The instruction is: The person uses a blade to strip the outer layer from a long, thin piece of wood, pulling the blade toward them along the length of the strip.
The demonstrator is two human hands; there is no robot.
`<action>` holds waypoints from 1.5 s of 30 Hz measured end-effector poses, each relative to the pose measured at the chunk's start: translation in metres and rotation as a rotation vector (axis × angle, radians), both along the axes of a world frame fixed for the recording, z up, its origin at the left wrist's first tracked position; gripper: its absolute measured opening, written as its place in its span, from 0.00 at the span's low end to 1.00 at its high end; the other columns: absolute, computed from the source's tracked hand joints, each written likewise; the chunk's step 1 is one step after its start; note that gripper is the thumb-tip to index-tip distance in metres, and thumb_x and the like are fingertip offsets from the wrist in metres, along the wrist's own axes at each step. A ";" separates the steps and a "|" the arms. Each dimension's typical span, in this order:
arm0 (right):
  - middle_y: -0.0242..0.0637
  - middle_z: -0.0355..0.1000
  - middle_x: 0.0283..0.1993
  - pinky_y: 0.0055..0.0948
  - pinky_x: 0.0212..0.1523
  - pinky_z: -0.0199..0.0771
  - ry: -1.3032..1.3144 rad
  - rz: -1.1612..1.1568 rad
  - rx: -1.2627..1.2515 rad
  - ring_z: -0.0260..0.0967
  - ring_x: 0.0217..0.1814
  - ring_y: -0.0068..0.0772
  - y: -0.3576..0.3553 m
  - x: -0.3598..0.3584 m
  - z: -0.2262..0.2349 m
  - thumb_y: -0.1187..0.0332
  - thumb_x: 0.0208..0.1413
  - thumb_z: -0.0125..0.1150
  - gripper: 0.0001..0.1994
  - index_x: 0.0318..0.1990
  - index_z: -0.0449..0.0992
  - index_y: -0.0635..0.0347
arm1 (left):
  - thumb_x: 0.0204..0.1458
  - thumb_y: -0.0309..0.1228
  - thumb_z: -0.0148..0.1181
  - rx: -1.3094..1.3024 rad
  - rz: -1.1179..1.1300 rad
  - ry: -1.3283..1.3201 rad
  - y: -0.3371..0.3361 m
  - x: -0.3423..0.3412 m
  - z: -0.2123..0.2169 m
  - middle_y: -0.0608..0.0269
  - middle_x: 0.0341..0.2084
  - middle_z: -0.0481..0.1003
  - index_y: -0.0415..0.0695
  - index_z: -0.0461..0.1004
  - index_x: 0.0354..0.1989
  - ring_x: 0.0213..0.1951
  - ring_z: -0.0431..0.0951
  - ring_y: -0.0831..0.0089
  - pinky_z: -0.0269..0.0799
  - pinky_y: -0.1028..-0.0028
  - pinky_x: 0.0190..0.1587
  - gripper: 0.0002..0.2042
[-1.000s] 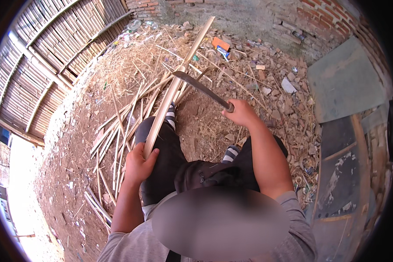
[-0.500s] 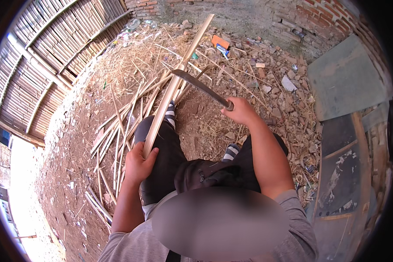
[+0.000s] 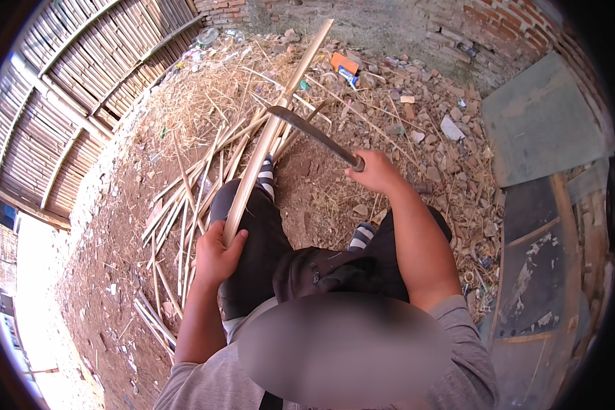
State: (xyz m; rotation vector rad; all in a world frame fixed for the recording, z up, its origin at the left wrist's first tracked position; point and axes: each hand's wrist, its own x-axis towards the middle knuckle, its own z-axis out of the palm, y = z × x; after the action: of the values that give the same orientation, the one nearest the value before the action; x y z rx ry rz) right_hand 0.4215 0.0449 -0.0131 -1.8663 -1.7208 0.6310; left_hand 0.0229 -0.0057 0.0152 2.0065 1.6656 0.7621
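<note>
A long pale bamboo strip (image 3: 275, 123) runs from my lap up toward the brick wall. My left hand (image 3: 215, 254) grips its near end over my left thigh. My right hand (image 3: 376, 172) is closed on the handle of a dark curved machete (image 3: 314, 133), whose blade tip rests against the strip about halfway along. I sit with dark trousers and striped socks (image 3: 266, 176) showing, a black pouch (image 3: 324, 272) on my lap.
Several split bamboo strips (image 3: 184, 205) lie on the dirt to my left. Dry straw (image 3: 212, 96) and rubble spread ahead. A bamboo fence (image 3: 68, 102) stands left, a brick wall (image 3: 499, 27) behind, grey boards (image 3: 540, 123) right.
The machete blade has come down slightly and now meets the bamboo strip. Both hands keep their grip.
</note>
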 end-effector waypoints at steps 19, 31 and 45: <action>0.46 0.77 0.33 0.40 0.39 0.74 0.007 0.021 0.056 0.76 0.35 0.42 0.003 0.004 -0.015 0.55 0.51 0.74 0.24 0.48 0.79 0.64 | 0.53 0.39 0.70 0.019 -0.003 0.015 -0.002 0.004 0.004 0.49 0.16 0.72 0.39 0.73 0.29 0.20 0.75 0.54 0.68 0.60 0.27 0.16; 0.47 0.77 0.33 0.40 0.39 0.73 -0.007 0.027 -0.010 0.75 0.34 0.43 0.002 0.005 -0.004 0.56 0.52 0.73 0.22 0.47 0.79 0.64 | 0.53 0.40 0.70 0.020 -0.003 0.024 -0.001 0.004 0.006 0.49 0.17 0.73 0.39 0.74 0.31 0.21 0.76 0.53 0.69 0.59 0.28 0.16; 0.48 0.76 0.32 0.42 0.40 0.74 0.002 -0.002 0.064 0.77 0.37 0.48 -0.002 -0.001 0.001 0.58 0.51 0.72 0.18 0.40 0.78 0.64 | 0.53 0.41 0.70 -0.002 -0.002 0.013 0.000 0.000 0.002 0.51 0.17 0.73 0.39 0.75 0.32 0.20 0.75 0.59 0.69 0.61 0.27 0.17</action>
State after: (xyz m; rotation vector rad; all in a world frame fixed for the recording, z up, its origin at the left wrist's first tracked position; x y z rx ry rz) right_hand 0.4201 0.0427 -0.0122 -1.8227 -1.7172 0.5703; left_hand 0.0229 -0.0058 0.0170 2.0152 1.6710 0.7483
